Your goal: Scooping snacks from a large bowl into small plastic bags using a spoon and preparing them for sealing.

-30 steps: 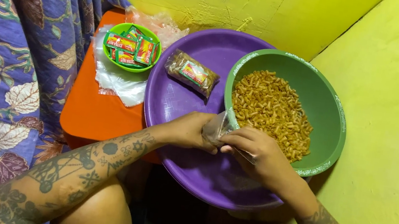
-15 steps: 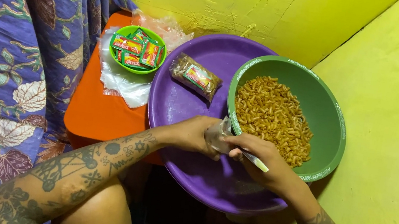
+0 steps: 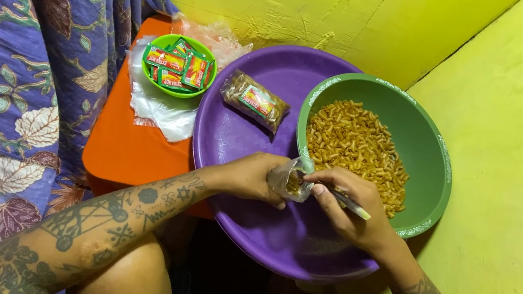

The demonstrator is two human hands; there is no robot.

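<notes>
A: What has the left hand (image 3: pixel 250 177) got?

B: It's closed around a small clear plastic bag (image 3: pixel 288 179), held over the purple basin (image 3: pixel 242 224) at the green bowl's (image 3: pixel 431 160) near-left rim.

A: And the right hand (image 3: pixel 346 206)?

B: Pinched on a pale-handled spoon (image 3: pixel 351 205), I think. A second ago it hung lower; now its tip is in the bag's mouth, and fried macaroni (image 3: pixel 356 148) shows inside.

A: Anything finished?

B: One sealed packet (image 3: pixel 255 100) lies at the basin's far-left edge.

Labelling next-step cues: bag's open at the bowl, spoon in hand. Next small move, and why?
Probably tip the spoon in the right hand into the clear bag. The left hand holds it open by the green bowl, with only a few snacks inside.
</notes>
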